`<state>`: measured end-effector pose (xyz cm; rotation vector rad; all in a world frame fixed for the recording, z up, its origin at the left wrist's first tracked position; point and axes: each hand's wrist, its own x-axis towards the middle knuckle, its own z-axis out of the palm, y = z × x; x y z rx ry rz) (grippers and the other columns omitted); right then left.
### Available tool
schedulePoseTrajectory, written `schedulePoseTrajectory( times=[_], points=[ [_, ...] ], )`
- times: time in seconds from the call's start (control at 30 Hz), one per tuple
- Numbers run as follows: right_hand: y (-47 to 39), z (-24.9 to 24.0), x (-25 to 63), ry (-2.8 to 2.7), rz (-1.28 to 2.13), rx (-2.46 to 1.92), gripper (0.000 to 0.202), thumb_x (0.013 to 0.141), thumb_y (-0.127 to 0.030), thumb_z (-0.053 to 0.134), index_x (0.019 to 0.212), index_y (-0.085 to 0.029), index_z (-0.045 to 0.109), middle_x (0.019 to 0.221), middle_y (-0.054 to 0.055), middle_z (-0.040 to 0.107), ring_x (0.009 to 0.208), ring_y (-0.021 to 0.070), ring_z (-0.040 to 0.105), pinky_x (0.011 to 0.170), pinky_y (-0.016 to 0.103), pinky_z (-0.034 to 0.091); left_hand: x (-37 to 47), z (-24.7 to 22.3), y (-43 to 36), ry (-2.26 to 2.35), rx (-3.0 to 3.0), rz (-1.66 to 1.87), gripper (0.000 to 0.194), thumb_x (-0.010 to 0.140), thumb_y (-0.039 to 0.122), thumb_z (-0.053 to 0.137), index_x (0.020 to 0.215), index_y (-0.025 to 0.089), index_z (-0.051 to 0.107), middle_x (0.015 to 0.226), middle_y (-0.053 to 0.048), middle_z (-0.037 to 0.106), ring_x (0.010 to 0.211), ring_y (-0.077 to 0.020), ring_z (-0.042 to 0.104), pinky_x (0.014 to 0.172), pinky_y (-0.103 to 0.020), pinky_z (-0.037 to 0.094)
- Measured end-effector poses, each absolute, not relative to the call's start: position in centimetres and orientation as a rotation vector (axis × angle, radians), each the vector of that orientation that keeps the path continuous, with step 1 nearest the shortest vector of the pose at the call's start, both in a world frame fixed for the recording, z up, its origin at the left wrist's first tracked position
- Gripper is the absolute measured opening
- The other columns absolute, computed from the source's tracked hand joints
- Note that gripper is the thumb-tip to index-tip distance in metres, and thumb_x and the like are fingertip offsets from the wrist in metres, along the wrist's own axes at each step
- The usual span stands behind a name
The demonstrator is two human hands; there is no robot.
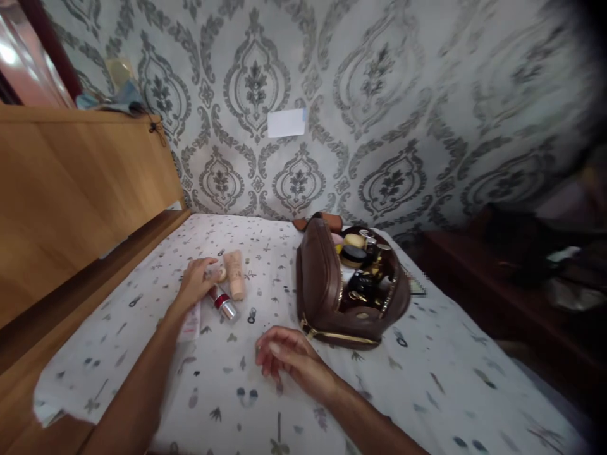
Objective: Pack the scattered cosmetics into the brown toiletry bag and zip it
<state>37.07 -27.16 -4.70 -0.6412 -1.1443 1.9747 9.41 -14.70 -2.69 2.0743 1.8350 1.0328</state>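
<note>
My left hand [195,283] is at the left of the cloth, its fingers and thumb closed round a small cream-coloured round item [220,274] that is partly hidden. Just beside it lie a peach squeeze tube [234,275] and a dark red cosmetic bottle with a silver end [224,303]. A pinkish packet [190,323] is partly covered by my left wrist. My right hand [291,357] hovers low over the cloth, fingers loosely bent and apart, with nothing visible in them. Near it stands a brown makeup bag [315,275], unzipped, with several cosmetics inside.
A white printed cloth [265,411] covers the surface. Wooden panelling [85,177] rises along the left. Patterned wallpaper [256,82] is behind, with a white plate [286,123] on it. Inside the bag are a round black compact [353,255] and a yellowish round item [354,240].
</note>
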Motion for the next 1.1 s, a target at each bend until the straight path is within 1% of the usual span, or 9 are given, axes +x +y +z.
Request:
schedulePoseTrajectory(
  times=[0.13, 0.27, 0.4, 0.5, 0.63, 0.73, 0.83, 0.97, 1.1],
  points=[
    [-27.2, -5.0, 37.0, -1.115, 1.984, -0.615, 0.048, 0.074, -0.053, 0.078, 0.091, -0.01, 0.067, 0.075, 0.006, 0.071, 0.058, 0.0102, 0.064, 0.05, 0.019, 0.04, 9.8, -3.1, -14.9, 1.89, 2.239, 0.753, 0.045, 0.083, 0.052, 0.049, 0.111, 0.023, 0.068, 0.116, -0.009, 0.071, 0.115, -0.0326, 0.057, 0.099, -0.044, 0.042],
    [-27.0, -5.2, 37.1, -1.115, 1.984, -0.585, 0.046, 0.074, -0.051, 0.079, 0.092, -0.01, 0.067, 0.075, 0.005, 0.072, 0.059, 0.0104, 0.065, 0.05, 0.019, 0.041, 9.5, -3.7, -14.3, 1.927, 2.158, 0.739, 0.049, 0.082, 0.055, 0.046, 0.112, 0.024, 0.068, 0.115, -0.009, 0.072, 0.108, -0.0318, 0.062, 0.094, -0.041, 0.046],
    [-27.0, -5.1, 37.2, -1.112, 1.987, -0.578, 0.047, 0.073, -0.051, 0.079, 0.092, -0.01, 0.067, 0.075, 0.004, 0.071, 0.059, 0.0099, 0.065, 0.05, 0.018, 0.041, 9.2, -3.8, -13.8, 1.904, 2.107, 0.743, 0.058, 0.077, 0.062, 0.05, 0.115, 0.022, 0.067, 0.113, -0.009, 0.072, 0.102, -0.0309, 0.064, 0.087, -0.039, 0.048],
    [-27.0, -5.0, 37.2, -1.108, 1.993, -0.576, 0.048, 0.072, -0.052, 0.079, 0.092, -0.01, 0.067, 0.076, 0.005, 0.071, 0.059, 0.0097, 0.065, 0.05, 0.018, 0.041, 9.2, -3.6, -13.8, 1.851, 2.07, 0.714, 0.055, 0.075, 0.062, 0.052, 0.109, 0.021, 0.068, 0.108, -0.008, 0.073, 0.097, -0.0292, 0.066, 0.083, -0.036, 0.049],
    [-27.0, -4.9, 37.2, -1.098, 1.992, -0.575, 0.048, 0.072, -0.051, 0.08, 0.092, -0.009, 0.068, 0.076, 0.005, 0.071, 0.058, 0.01, 0.065, 0.05, 0.018, 0.041, 9.8, -3.2, -14.3, 1.899, 2.112, 0.673, 0.047, 0.08, 0.061, 0.047, 0.096, 0.022, 0.069, 0.094, -0.007, 0.074, 0.091, -0.0292, 0.066, 0.077, -0.036, 0.048],
    [-27.0, -5.0, 37.2, -1.097, 1.983, -0.573, 0.047, 0.073, -0.051, 0.079, 0.092, -0.009, 0.068, 0.076, 0.006, 0.072, 0.059, 0.0102, 0.065, 0.05, 0.018, 0.042, 10.2, -2.4, -14.9, 2.014, 2.118, 0.708, 0.046, 0.08, 0.06, 0.046, 0.091, 0.021, 0.069, 0.091, -0.009, 0.073, 0.092, -0.032, 0.065, 0.079, -0.04, 0.047],
    [-26.9, -5.0, 37.2, -1.102, 1.98, -0.564, 0.046, 0.072, -0.05, 0.08, 0.092, -0.01, 0.068, 0.077, 0.006, 0.072, 0.06, 0.0103, 0.065, 0.051, 0.018, 0.042, 10.8, -1.2, -15.4, 2.059, 2.058, 0.927, 0.046, 0.08, 0.061, 0.047, 0.091, 0.021, 0.068, 0.095, -0.01, 0.073, 0.095, -0.0334, 0.065, 0.085, -0.043, 0.048],
    [-26.7, -5.1, 37.4, -1.063, 1.973, -0.545, 0.046, 0.072, -0.047, 0.082, 0.097, -0.01, 0.068, 0.079, 0.006, 0.072, 0.059, 0.0104, 0.065, 0.049, 0.018, 0.04, 12.9, 0.6, -16.8, 1.642, 1.81, 1.196, 0.049, 0.077, 0.061, 0.057, 0.103, 0.02, 0.068, 0.103, -0.008, 0.073, 0.098, -0.0308, 0.066, 0.084, -0.039, 0.052],
    [-26.4, -5.1, 37.5, -0.965, 1.944, -0.522, 0.054, 0.075, -0.05, 0.079, 0.114, -0.014, 0.067, 0.093, 0.008, 0.073, 0.068, 0.0126, 0.068, 0.051, 0.019, 0.042, 16.3, 1.9, -19.3, 1.175, 1.714, 1.032, 0.051, 0.074, 0.054, 0.064, 0.108, 0.016, 0.067, 0.109, -0.01, 0.072, 0.103, -0.0302, 0.065, 0.088, -0.038, 0.053]
  ],
)
